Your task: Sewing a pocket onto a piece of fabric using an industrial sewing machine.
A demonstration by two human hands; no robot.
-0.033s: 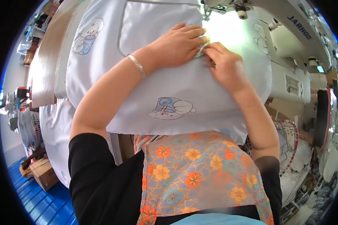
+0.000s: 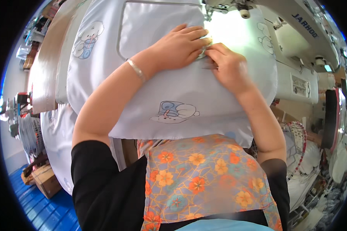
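Observation:
White satin-like fabric [image 2: 216, 123] printed with cartoon bears lies across the sewing machine's bed and hangs toward me. On it is a rounded panel [image 2: 154, 17] with a dark outline. My left hand [image 2: 177, 46] rests flat on this panel, palm down, fingers stretched toward the bright light. Just right of it, my right hand [image 2: 231, 67] pinches the fabric by the panel's lower right corner, thumb and forefinger together. Both hands sit just below the presser foot area [image 2: 208, 14] of the sewing machine [image 2: 297, 32]. Glare washes out the cloth there.
A wooden tabletop [image 2: 46, 73] extends on the left. More printed white cloth [image 2: 54, 142] hangs below it. A cardboard box [image 2: 46, 181] stands on the blue floor [image 2: 38, 210]. At the right, a red-rimmed basket [image 2: 297, 146] stands among white cloth.
The fabric, the machine and both hands appear slightly farther left in the view, a small shift. My left hand stays flat, and my right keeps its pinch.

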